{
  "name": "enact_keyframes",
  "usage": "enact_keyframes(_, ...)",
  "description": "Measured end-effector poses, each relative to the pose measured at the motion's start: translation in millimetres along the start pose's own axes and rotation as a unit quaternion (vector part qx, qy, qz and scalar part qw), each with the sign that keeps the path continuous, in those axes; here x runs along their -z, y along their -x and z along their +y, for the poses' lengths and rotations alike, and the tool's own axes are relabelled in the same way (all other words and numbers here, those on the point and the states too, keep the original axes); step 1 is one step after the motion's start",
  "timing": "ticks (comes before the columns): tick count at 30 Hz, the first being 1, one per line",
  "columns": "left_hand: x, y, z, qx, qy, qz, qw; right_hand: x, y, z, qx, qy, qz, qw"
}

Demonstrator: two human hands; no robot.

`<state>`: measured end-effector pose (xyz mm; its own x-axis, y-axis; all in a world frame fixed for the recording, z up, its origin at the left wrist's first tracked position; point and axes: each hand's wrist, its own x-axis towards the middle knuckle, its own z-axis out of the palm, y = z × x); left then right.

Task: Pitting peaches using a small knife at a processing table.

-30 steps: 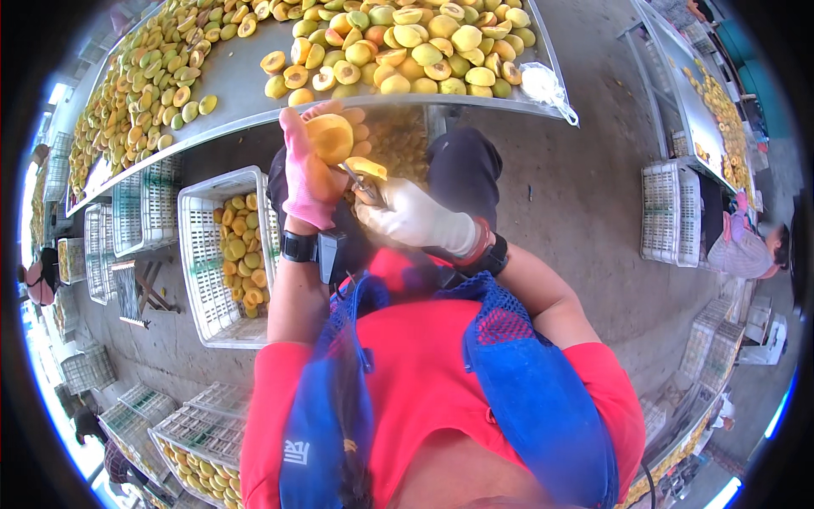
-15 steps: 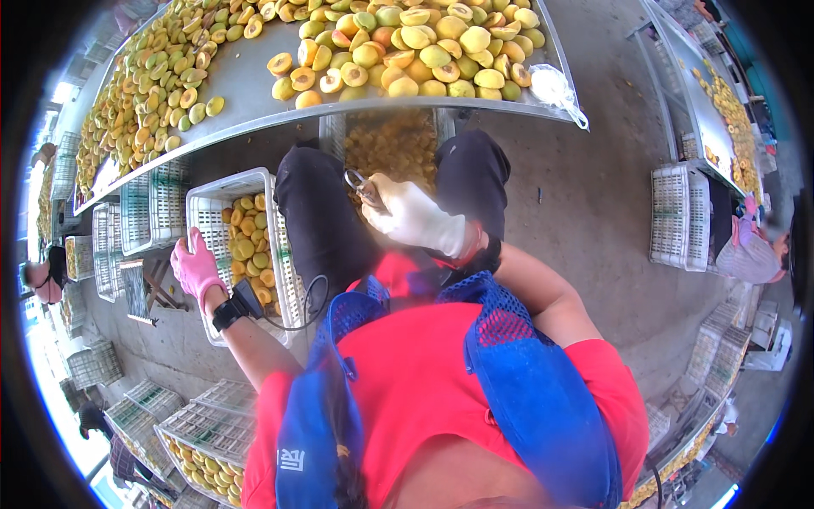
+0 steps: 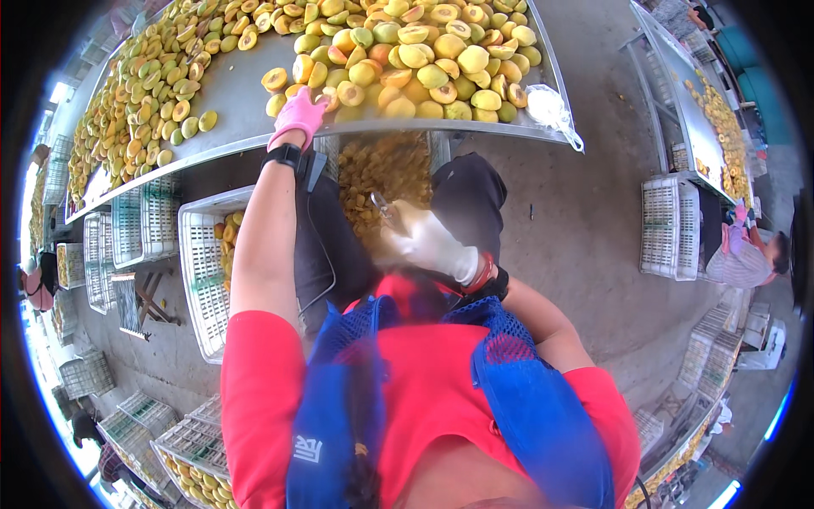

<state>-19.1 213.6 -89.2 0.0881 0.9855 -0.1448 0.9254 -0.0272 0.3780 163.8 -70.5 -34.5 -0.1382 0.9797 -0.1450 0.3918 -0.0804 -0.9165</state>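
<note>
My left hand (image 3: 298,117), in a pink glove, reaches over the near edge of the metal table (image 3: 246,93). Its fingers are apart among the halved yellow peaches (image 3: 413,55) at the pile's left front corner, and the glove hides the fruit under it. Between my knees, my right hand (image 3: 424,243) in a white glove is closed around a small metal loop-ended tool (image 3: 379,201). Its grip covers most of the tool. Below that hand stands a crate of orange-brown scraps (image 3: 381,165), blurred in places.
A white crate (image 3: 203,280) with peach halves stands left of my leg, partly behind my left forearm. More peach halves (image 3: 140,102) spread across the table's left. A white plastic bag (image 3: 549,109) lies at its right corner. Another person (image 3: 746,254) sits at the far right table.
My left hand has gone from the white crate's left side up and right to the peaches on the table. My right hand, still holding the tool, has shifted slightly lower and right.
</note>
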Motion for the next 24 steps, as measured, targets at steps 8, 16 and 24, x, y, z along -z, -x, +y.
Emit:
enact_keyframes(8,-12.2,-9.5,18.5,0.008,-0.104,-0.021,0.994,10.0,-0.2,14.8,0.002,-0.032,0.009,0.999)
enact_keyframes(16,-21.8,3.4,3.1,-0.084,0.175,0.057,0.979,2.8,-7.0,9.8,0.029,-0.040,0.010,0.999)
enact_keyframes(24,9.1,121.1,48.5,-0.226,0.512,0.038,0.828,25.8,-24.9,-13.6,0.120,-0.038,0.192,0.973)
